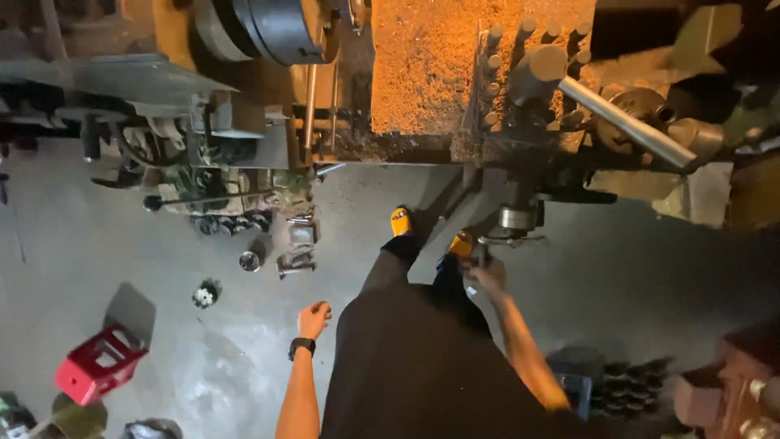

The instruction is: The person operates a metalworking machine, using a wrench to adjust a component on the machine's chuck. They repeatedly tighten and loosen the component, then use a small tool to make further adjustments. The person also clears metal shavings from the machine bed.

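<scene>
I stand at a metal lathe (520,122) and look straight down. My right hand (489,278) reaches forward and is closed around a small dark handle (480,255) just under the round metal knob (515,218) of the lathe's carriage. My left hand (314,318) hangs beside my dark clothing over the concrete floor, fingers loosely curled, holding nothing; a black watch (301,346) is on its wrist. My feet in yellow sandals (400,221) stand close to the machine. A long steel bar (626,123) lies slanted over the lathe's top.
Orange-lit metal chips (422,65) cover the lathe bed. Loose metal parts and a small tin (250,260) lie on the floor at the left. A red plastic stool (99,363) stands at lower left. Dark round parts (630,382) are stacked at lower right.
</scene>
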